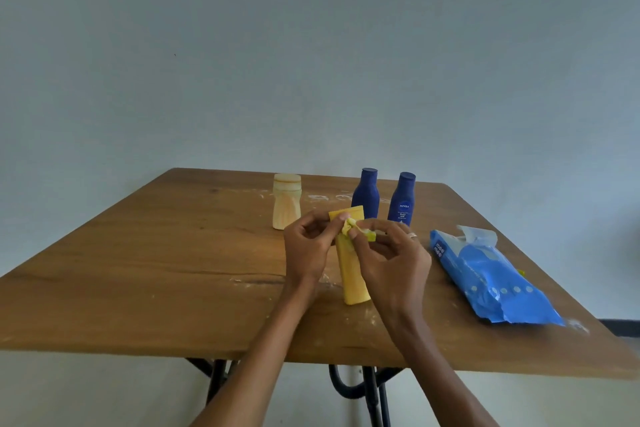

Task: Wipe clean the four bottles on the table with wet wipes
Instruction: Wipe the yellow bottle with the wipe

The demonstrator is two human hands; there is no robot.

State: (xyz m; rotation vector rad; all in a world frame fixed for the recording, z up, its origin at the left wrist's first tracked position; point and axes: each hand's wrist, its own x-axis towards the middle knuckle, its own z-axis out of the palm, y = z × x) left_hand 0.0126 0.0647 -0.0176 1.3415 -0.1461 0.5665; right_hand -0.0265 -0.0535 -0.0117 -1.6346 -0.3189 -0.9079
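Both hands point(349, 246) pinching wipe point(350, 226)

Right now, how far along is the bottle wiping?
Hard to call any bottle finished. In hand: the left hand and right hand pinch a yellow-stained wet wipe above the yellow tube lying on the table. The cream bottle looks smeared; the two blue Nivea bottles stand untouched. White residue marks the table. The wipes pack is open.
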